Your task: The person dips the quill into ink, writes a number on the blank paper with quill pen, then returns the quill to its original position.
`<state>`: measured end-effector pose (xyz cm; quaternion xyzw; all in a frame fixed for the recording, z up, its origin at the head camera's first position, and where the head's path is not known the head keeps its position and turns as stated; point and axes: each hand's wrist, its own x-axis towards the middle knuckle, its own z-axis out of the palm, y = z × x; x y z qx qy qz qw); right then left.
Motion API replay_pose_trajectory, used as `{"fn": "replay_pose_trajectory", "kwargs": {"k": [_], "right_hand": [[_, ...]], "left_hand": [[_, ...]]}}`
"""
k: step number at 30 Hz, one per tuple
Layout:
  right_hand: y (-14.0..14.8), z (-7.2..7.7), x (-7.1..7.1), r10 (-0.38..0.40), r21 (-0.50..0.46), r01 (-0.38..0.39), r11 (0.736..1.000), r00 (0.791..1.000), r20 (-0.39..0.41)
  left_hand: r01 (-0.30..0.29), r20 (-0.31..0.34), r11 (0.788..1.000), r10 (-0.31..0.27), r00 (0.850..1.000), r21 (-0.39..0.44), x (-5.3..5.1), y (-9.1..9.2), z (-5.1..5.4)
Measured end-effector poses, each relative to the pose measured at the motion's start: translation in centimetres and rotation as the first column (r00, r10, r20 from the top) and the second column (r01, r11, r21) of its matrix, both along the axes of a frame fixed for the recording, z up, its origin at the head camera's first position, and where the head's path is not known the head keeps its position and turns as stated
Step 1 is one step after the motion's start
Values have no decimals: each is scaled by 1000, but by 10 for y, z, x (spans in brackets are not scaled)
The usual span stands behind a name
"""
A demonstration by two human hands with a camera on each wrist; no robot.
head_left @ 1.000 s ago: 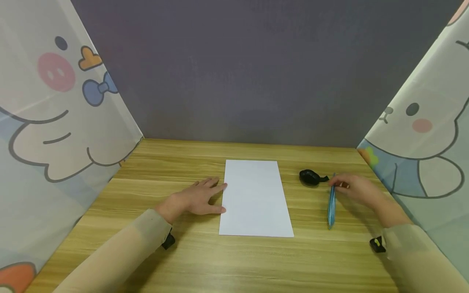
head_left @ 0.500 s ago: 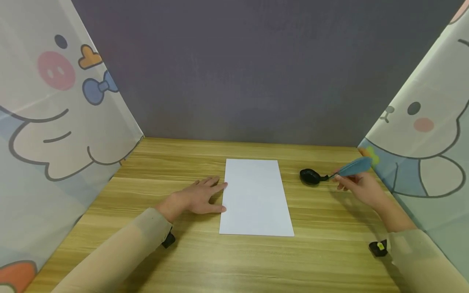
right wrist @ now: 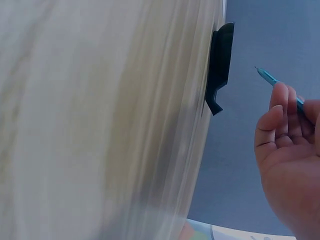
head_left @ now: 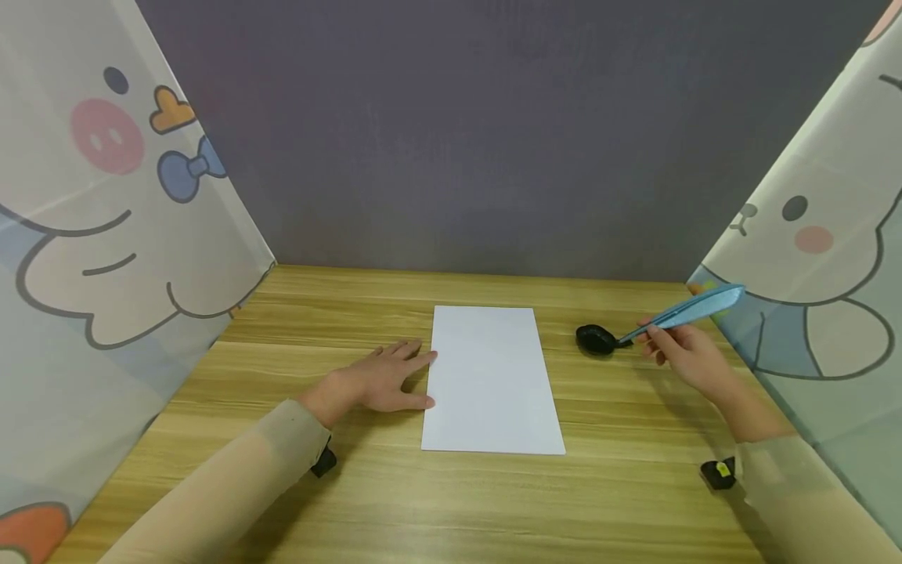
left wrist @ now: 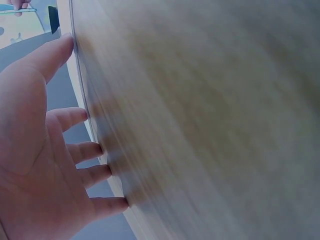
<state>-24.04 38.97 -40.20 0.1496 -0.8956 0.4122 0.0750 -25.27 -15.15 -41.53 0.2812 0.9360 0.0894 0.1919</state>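
My right hand (head_left: 685,356) pinches a light blue feather pen (head_left: 701,305) above the right side of the table. Its feathered end slants up to the right. In the right wrist view the teal pen barrel (right wrist: 266,75) and its fine point stick out past my fingertips. Just left of this hand sits a small black dish with a short handle (head_left: 595,340); the pen's tip appears close to that handle. My left hand (head_left: 384,381) lies with fingers spread, thumb and forefinger touching the left edge of a white sheet of paper (head_left: 492,382).
The wood-grain table (head_left: 493,501) is bounded by a dark grey panel (head_left: 486,141) at the back. Cartoon-printed cloths stand on the left (head_left: 42,172) and right (head_left: 867,337). A black camera (head_left: 719,473) is worn on the right wrist.
The feather pen hung downward from my right hand a second ago; it has swung round so the feather points up and right, tip toward the black dish. The left hand has stayed still.
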Motion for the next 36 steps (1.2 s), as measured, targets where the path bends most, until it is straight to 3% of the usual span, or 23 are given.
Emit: {"fn": "replay_pose_trajectory", "kwargs": {"k": [18, 36], "right_hand": [[-17, 5, -14, -71, 73, 61, 996, 986, 148], [-23, -4, -29, -36, 129, 14, 992, 984, 173]], "left_hand": [[-3, -3, 1000, 4, 1000, 9, 1, 0, 1], [-13, 11, 1000, 13, 1000, 16, 0, 0, 0]]}}
